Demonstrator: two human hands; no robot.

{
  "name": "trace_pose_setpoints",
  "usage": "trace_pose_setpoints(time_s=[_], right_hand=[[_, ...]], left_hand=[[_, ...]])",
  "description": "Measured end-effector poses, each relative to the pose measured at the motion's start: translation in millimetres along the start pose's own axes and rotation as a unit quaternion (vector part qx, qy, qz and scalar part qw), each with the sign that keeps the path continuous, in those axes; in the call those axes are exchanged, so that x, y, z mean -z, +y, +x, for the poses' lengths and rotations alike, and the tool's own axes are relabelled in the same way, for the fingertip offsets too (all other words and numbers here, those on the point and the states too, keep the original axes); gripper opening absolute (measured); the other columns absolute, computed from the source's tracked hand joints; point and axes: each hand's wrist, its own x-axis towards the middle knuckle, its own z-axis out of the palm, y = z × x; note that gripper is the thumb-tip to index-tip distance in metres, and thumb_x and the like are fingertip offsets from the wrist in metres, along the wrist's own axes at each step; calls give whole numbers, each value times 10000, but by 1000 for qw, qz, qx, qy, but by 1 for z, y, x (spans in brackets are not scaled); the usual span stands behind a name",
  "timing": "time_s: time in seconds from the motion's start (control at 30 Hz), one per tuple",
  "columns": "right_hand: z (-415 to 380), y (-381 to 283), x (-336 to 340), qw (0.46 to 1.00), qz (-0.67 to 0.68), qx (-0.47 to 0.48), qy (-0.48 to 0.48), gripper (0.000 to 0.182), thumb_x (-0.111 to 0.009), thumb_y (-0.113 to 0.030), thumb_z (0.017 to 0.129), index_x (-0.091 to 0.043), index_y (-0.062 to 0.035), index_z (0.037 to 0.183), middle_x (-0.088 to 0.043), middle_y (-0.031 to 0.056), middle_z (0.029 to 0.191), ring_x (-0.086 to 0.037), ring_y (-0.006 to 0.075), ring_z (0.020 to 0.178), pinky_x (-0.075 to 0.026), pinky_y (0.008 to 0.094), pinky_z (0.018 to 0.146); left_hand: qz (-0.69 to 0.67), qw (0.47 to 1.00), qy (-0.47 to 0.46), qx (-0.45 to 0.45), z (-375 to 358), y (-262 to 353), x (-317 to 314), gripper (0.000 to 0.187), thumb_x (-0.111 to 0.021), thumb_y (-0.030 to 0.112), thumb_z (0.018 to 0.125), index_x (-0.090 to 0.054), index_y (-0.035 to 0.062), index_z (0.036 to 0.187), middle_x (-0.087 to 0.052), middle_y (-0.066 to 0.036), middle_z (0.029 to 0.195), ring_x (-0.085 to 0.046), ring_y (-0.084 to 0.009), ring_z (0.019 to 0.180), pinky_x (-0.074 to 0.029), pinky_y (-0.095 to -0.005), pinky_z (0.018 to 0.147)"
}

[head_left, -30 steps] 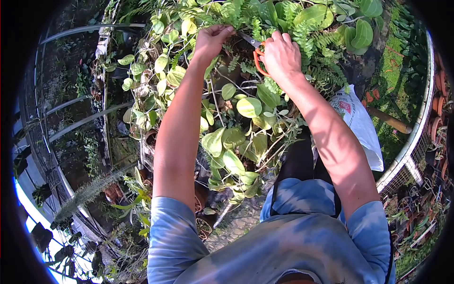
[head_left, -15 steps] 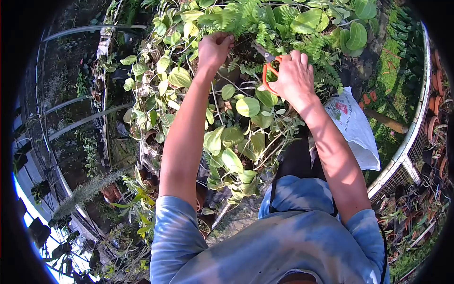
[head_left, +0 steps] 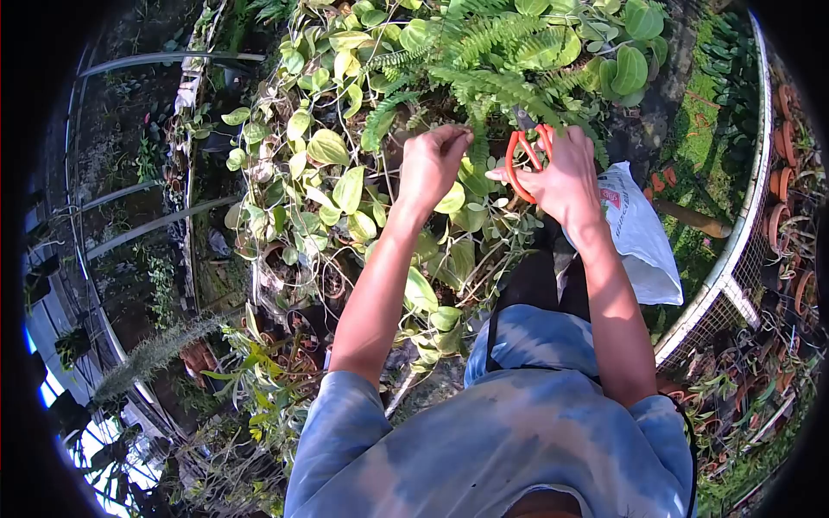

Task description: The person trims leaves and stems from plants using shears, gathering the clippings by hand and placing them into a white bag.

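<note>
Fingertips (head_left: 452,132), left hand (head_left: 427,173): thumb and forefinger drawn together in a pinch; whether anything thin lies between them cannot be told.

Right hand (head_left: 570,183): fingers curled about scissors (head_left: 513,166); thumb extended toward the left hand.

Scissors: orange loops, grey blades pointing up and partly hidden by foliage, so their exact gape cannot be told. Likely light and stiff, with fairly smooth loops; best held by these, clear of the blades.

Fern (head_left: 494,85): green, feathery, above and between the hands, fronds hanging just beside the left fingertips. Probably light, springy and easily torn; best taken low on a stalk, with a gentle pinch.

Vine leaves (head_left: 328,147): broad, yellow-green, left of and below the left hand. Probably thicker than the fern, on stems that may snap if pulled.

Bag (head_left: 648,246): white, with red print, beyond the right forearm; presumably thin and slippery.

Log (head_left: 692,219): brown, right of the bag.

Fence (head_left: 732,281): pale rim with mesh, farther right.

Pots (head_left: 779,183): clay-coloured, several, outside the fence.

Rails (head_left: 151,186): pale, at far left, over dark ground.
</note>
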Motion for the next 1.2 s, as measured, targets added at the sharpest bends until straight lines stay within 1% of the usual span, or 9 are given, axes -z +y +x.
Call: trace_pose_setpoints(time_s=[0.17,0.23,0.3,0.4,0.5,0.67,1.0,1.07,1.2], right_hand=[[-57,42,22,988,103,88,72,756,-981,-439,515,-579,15,967,-541,127,945,-549,305,879,-470,421,773],[-80,58,43,987,157,20,20,747,-987,-414,517,-568,13,964,-509,102,929,-535,272,869,-462,390,756],[-110,90,51,950,313,-22,10,571,-958,-247,636,-564,2,966,-486,60,945,-493,178,833,-438,298,708],[-156,135,72,945,319,-44,51,437,-901,-159,725,-562,-23,964,-436,-1,914,-456,105,749,-412,256,667],[-204,170,81,893,389,-193,117,387,-868,-199,789,-558,-47,964,-476,-21,857,-434,70,733,-398,243,668],[-259,204,88,887,360,-250,148,252,-762,-177,896,-546,-71,968,-456,-35,865,-434,74,808,-376,234,756],[-288,220,95,915,318,-221,115,446,-868,-247,784,-547,-48,1022,-457,-37,831,-429,79,746,-386,246,661],[-282,222,95,911,344,-201,102,400,-850,-199,804,-545,-58,1021,-455,-41,833,-435,69,738,-410,240,678],[-257,216,96,924,337,-172,51,345,-826,-151,831,-543,-60,1006,-452,-51,830,-438,54,725,-418,224,681]], left_hand=[[-74,997,8,-32,-65,39,-17,184,-711,116,923,-735,-17,1048,-739,-149,843,-695,-140,722,-537,-296,657],[-151,985,-60,51,-91,52,-32,238,-705,147,943,-727,-13,1118,-756,-97,961,-675,-88,866,-536,-252,798],[-206,973,-89,52,-117,69,-55,264,-685,142,960,-701,-37,1154,-744,-87,929,-674,-96,855,-536,-240,767],[-317,918,-230,67,-145,67,-117,277,-665,160,974,-691,-17,1186,-738,-66,908,-687,-110,786,-559,-245,706],[-127,934,-332,-41,-155,63,-182,241,-632,122,967,-706,-12,1154,-736,-115,840,-700,-133,697,-588,-288,664],[52,905,-415,-79,-149,34,-283,239,-648,153,913,-733,-12,1063,-724,-113,724,-712,-200,632,-581,-337,656],[81,900,-425,-54,-154,15,-386,286,-644,330,858,-788,86,897,-736,-83,736,-722,-237,709,-568,-364,746],[105,923,-367,-39,-162,38,-379,384,-656,429,876,-781,68,914,-730,-189,895,-704,-365,893,-539,-445,873],[-30,978,-208,20,-165,54,-358,385,-640,357,909,-732,-2,1015,-714,-238,956,-686,-396,949,-528,-449,909]])
